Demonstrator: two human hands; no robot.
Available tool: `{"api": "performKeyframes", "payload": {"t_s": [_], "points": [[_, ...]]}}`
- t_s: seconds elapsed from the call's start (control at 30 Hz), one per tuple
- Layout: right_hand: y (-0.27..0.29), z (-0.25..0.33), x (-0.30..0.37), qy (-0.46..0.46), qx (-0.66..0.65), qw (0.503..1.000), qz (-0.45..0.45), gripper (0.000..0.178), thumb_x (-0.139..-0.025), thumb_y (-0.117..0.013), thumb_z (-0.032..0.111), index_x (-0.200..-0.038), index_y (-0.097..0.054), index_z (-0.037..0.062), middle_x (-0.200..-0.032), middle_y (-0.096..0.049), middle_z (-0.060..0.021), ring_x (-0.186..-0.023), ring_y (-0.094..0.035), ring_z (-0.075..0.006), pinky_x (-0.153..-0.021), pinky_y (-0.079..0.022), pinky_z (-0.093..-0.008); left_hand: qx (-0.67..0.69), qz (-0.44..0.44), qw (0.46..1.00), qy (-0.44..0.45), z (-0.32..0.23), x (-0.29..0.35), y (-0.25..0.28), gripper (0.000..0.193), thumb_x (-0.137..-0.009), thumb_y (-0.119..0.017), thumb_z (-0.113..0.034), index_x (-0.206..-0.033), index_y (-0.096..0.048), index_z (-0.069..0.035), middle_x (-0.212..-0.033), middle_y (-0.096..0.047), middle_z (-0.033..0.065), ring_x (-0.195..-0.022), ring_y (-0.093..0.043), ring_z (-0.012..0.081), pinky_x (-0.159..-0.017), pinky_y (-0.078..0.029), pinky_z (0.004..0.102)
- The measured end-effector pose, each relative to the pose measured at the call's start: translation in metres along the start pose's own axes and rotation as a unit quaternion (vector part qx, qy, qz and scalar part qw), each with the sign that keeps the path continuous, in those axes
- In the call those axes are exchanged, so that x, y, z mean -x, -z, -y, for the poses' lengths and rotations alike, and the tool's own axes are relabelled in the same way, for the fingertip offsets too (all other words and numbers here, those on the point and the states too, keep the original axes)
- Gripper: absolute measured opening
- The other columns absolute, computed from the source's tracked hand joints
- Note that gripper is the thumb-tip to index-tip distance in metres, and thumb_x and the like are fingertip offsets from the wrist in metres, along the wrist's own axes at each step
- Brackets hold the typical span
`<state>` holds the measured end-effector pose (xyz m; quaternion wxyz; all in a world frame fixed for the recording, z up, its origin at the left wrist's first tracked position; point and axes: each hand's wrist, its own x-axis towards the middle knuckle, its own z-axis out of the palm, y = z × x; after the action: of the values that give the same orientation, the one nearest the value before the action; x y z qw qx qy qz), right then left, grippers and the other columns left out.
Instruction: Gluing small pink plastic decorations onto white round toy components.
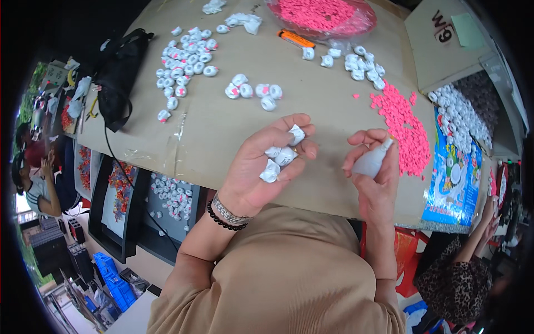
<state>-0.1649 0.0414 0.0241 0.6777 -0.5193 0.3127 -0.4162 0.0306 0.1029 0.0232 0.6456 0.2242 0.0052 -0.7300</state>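
Observation:
My left hand (250, 158) is palm up, its fingers curled around several small white rounded pieces (285, 157). In my right hand (380, 186) is a small white squeeze bottle (368, 163), its narrow tip tilted up and to the right. The two hands are apart, above the near edge of the table. Beyond my left hand lie a few white round pieces with pink parts (268, 102). Small flat pink pieces (406, 133) are spread just right of the bottle. I cannot make out the pink pieces' exact kind.
More white pieces with pink parts (189, 61) cover the far left of the table (311, 119). An orange cutter-like tool (296, 39) lies near a bag of pink pieces (328, 16). A black bag (119, 78) rests left. Trays (133, 217) stand below. Another person's arm (483, 231) shows right.

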Motion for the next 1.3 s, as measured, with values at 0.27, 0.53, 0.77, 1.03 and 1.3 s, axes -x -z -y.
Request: {"api": "performKeyframes", "payload": {"t_s": [0.27, 0.53, 0.77, 1.03, 1.3], "points": [[0.011, 0.004, 0.01, 0.05, 0.123, 0.991, 0.018, 0.043, -0.078, -0.053, -0.01, -0.118, -0.041, 0.0028, -0.116, -0.045, -0.0103, -0.091, -0.055, -0.0159, -0.076, -0.051, -0.0301, 0.055, 0.118, 0.989, 0.072, 0.028, -0.006, 0.012, 0.035, -0.098, -0.046, -0.017, -0.127, -0.046, 0.002, -0.11, -0.059, 0.0169, -0.065, -0.05, 0.0147, -0.04, -0.038, 0.0237], [0.012, 0.022, 0.017, 0.055, 0.175, 0.983, -0.022, 0.034, -0.08, -0.066, -0.002, -0.111, -0.052, -0.0019, -0.109, -0.05, -0.0103, -0.096, -0.057, -0.0178, -0.085, -0.052, -0.0321, 0.004, 0.094, 0.993, 0.067, 0.04, -0.004, 0.008, 0.043, -0.097, -0.051, -0.023, -0.133, -0.044, -0.002, -0.1, -0.061, 0.0078, -0.063, -0.048, 0.0116, -0.043, -0.036, 0.0218], [0.023, 0.007, 0.019, 0.181, 0.118, 0.974, -0.065, 0.027, -0.079, -0.071, 0.002, -0.1, -0.054, 0.0007, -0.104, -0.061, -0.0145, -0.095, -0.06, -0.0192, -0.08, -0.05, -0.0303, -0.137, 0.049, 0.989, 0.011, 0.043, -0.005, -0.001, 0.043, -0.099, -0.046, -0.02, -0.139, -0.039, -0.005, -0.091, -0.057, 0.0051, -0.056, -0.044, 0.01, -0.04, -0.032, 0.0193], [0.019, 0.0, 0.022, 0.248, 0.122, 0.956, -0.102, 0.031, -0.08, -0.074, 0.019, -0.095, -0.052, 0.0037, -0.096, -0.063, -0.0186, -0.083, -0.064, -0.0236, -0.068, -0.05, -0.0297, -0.339, 0.058, 0.935, -0.082, 0.046, -0.007, 0.014, 0.032, -0.098, -0.05, -0.024, -0.122, -0.049, -0.003, -0.083, -0.052, 0.0012, -0.056, -0.044, 0.0055, -0.043, -0.032, 0.0197], [0.018, -0.005, 0.019, 0.273, 0.107, 0.955, -0.049, 0.022, -0.083, -0.069, 0.006, -0.098, -0.054, 0.0006, -0.099, -0.063, -0.017, -0.086, -0.062, -0.0191, -0.073, -0.05, -0.0294, -0.37, 0.052, 0.922, -0.103, 0.049, -0.007, 0.014, 0.03, -0.098, -0.051, -0.023, -0.12, -0.05, -0.002, -0.089, -0.051, 0.0, -0.057, -0.044, 0.0046, -0.044, -0.032, 0.019]]}}
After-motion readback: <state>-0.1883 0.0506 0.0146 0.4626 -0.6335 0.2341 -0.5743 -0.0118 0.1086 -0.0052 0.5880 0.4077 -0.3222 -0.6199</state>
